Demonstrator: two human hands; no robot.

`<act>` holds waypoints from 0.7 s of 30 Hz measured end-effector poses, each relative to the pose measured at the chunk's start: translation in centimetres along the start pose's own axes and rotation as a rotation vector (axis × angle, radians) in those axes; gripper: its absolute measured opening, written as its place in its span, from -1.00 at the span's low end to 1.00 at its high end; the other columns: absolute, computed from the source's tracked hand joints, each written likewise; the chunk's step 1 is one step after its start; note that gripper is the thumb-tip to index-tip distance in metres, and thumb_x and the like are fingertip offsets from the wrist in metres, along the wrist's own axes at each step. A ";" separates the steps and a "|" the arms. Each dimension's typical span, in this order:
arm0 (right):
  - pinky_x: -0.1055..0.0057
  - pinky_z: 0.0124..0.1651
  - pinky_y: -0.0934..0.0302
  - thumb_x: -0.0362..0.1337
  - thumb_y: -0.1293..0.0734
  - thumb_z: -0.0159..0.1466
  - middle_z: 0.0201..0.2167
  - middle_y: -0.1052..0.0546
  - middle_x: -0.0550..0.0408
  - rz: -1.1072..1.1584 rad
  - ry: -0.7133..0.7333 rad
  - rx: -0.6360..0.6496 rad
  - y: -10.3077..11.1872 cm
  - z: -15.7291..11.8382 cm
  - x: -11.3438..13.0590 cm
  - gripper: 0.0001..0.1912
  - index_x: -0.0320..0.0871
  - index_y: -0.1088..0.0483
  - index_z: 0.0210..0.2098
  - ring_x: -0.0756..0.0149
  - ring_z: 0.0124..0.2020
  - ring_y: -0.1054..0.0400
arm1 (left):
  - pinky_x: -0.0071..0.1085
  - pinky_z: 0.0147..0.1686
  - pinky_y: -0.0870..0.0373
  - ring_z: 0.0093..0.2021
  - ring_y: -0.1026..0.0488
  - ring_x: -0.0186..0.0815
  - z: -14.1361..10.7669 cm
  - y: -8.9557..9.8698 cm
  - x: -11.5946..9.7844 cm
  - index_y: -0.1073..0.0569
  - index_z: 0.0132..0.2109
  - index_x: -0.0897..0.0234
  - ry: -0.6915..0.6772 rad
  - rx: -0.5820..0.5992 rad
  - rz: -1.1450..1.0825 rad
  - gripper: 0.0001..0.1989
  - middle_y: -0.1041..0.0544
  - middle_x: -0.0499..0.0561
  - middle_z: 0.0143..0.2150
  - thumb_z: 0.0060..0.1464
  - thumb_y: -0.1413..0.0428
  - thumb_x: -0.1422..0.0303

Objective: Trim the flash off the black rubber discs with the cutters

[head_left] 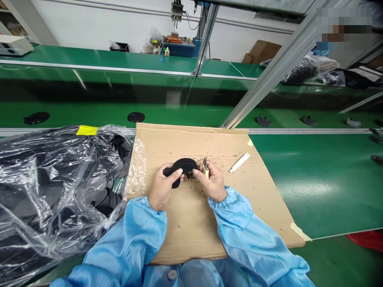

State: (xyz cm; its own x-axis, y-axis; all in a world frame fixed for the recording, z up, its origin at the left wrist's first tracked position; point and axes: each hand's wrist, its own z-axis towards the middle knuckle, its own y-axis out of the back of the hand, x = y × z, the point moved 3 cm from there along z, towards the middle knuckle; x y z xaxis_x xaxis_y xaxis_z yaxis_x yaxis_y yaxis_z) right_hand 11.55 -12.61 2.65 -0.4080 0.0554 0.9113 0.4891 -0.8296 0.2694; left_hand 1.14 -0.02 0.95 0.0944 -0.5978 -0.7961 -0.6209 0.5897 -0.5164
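Above the brown cardboard sheet [191, 235], my left hand [162, 185] is closed around black curved parts [184, 164], the thumb lying on top. They look like thin crescent or disc-shaped pieces; how many there are I cannot tell. My right hand [213, 181] pinches the right end of the same black part between thumb and finger. Tucked in that hand are small nippers [205, 167] with metal jaws and yellowish grips, partly hidden by the fingers. Small black crumbs [190, 175] lie scattered on the cardboard beneath and around both hands.
A slim white tool [239, 162] lies on the cardboard's right. To the left is a clear plastic bag [60, 191] full of dark discs. Black parts [136, 116] rest spaced along the green conveyor belt [179, 115] behind. A metal post [269, 75] slants down at the right.
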 end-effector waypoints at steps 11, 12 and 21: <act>0.30 -0.25 -0.37 -0.38 -0.28 0.23 -0.36 -0.52 0.02 -0.260 0.526 0.035 -1.6 -1.7 2.7 -0.92 -0.09 -0.33 -0.27 0.26 -0.30 -0.45 | -0.46 -0.28 -0.41 -0.26 -0.49 -0.34 -0.2 -0.8 0.3 -0.49 -0.22 0.32 0.196 0.070 -0.310 -0.61 -0.54 0.02 -0.29 -0.08 -0.28 0.10; 0.28 -0.23 -0.37 -0.38 -0.27 0.22 -0.36 -0.52 0.02 -0.273 0.556 0.056 -1.7 -1.7 2.7 -0.91 -0.10 -0.34 -0.27 0.25 -0.29 -0.45 | -0.41 -0.24 -0.43 -0.21 -0.50 -0.29 -0.2 -0.8 0.3 -0.50 -0.20 0.31 0.238 0.088 -0.327 -0.60 -0.55 0.04 -0.26 -0.04 -0.24 0.07; 0.22 -0.13 -0.37 -0.41 -0.21 0.23 -0.23 -0.52 -0.04 -0.322 0.580 0.187 -1.6 -1.3 2.6 -0.77 -0.12 -0.40 -0.16 0.22 -0.17 -0.43 | -0.22 -0.02 -0.40 -0.11 -0.50 -0.21 -0.5 -0.4 -0.5 -0.48 -0.04 0.30 0.166 0.122 -0.414 -0.48 -0.55 0.08 -0.11 -0.16 -0.35 0.17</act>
State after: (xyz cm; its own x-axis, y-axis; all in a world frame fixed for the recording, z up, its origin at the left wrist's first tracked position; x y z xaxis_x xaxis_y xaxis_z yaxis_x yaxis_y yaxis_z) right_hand 8.73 -11.84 4.21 -0.8765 -0.0661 0.4769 0.3778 -0.7086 0.5960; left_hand 0.99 -0.24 1.68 0.1832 -0.8693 -0.4591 -0.4603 0.3368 -0.8214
